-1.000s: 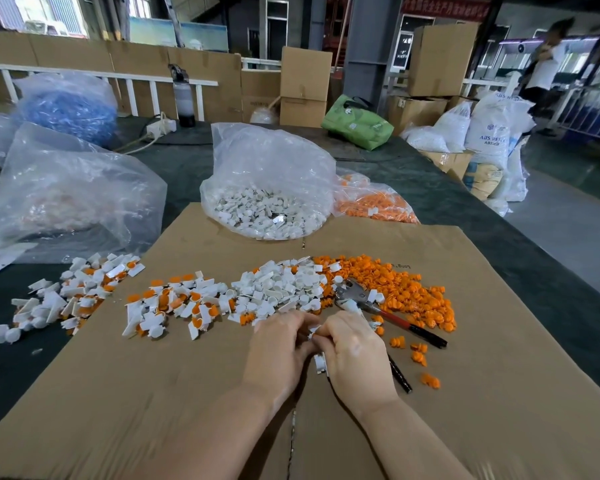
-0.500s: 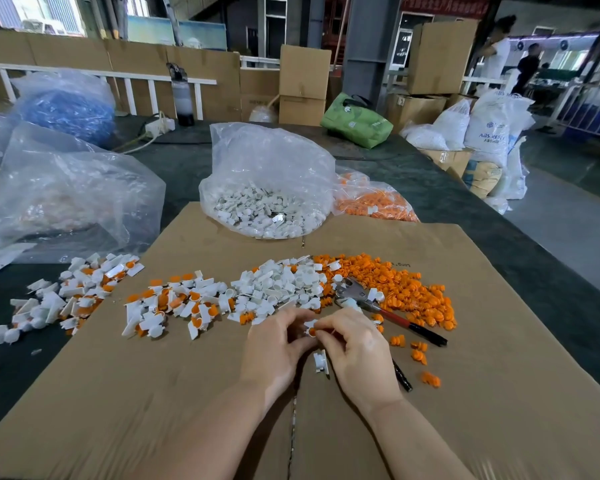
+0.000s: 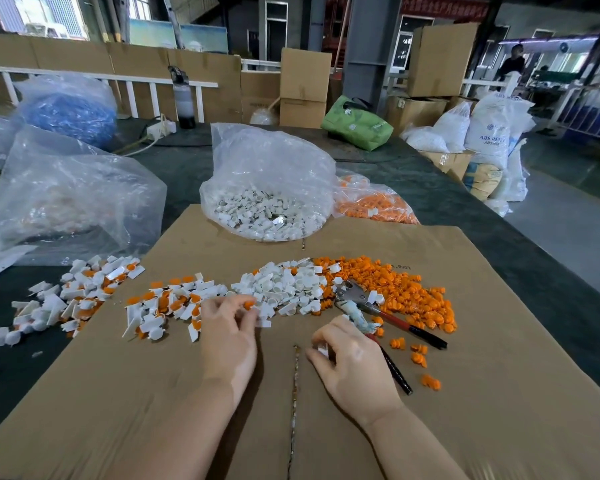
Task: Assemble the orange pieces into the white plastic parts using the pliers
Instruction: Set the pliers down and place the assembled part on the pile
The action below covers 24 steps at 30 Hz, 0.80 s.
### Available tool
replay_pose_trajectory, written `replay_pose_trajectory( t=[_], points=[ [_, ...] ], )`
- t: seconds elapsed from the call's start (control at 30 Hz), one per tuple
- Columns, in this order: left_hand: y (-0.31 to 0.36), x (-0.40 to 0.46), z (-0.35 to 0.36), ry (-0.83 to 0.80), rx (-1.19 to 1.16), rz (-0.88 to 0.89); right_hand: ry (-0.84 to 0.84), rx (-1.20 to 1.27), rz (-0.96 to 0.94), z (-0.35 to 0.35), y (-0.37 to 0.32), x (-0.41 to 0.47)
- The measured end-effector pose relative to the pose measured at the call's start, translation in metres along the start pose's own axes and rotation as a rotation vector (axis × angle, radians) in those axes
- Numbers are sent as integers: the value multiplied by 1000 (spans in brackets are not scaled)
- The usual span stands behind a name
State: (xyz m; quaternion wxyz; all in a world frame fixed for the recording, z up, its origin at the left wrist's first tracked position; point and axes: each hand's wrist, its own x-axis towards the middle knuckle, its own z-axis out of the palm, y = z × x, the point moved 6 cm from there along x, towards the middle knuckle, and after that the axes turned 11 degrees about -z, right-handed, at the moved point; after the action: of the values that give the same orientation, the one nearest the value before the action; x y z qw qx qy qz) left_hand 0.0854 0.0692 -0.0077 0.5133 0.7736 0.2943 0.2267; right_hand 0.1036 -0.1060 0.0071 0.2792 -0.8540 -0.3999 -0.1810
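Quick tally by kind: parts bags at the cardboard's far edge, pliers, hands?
Parts bags: 2, the white parts bag and the orange pieces bag
Pliers: 1
Hands: 2, left hand pinching an orange piece, right hand holding a white part
Total: 5

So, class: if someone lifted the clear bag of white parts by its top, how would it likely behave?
The clear bag looks thin and crumpled, so probably floppy. White parts pool at the bottom, so it would likely sag. Its open top suggests tilting could spill pieces.
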Motion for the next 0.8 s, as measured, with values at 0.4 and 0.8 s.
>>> replay_pose_trajectory(
  t=[0.4, 0.8],
  points=[
    [-5, 19, -25, 237, 415, 8, 78, 90, 180, -1, 18, -1],
    [21, -20, 58, -169, 730, 522, 110, -62, 208, -1, 20, -1]
  ],
)
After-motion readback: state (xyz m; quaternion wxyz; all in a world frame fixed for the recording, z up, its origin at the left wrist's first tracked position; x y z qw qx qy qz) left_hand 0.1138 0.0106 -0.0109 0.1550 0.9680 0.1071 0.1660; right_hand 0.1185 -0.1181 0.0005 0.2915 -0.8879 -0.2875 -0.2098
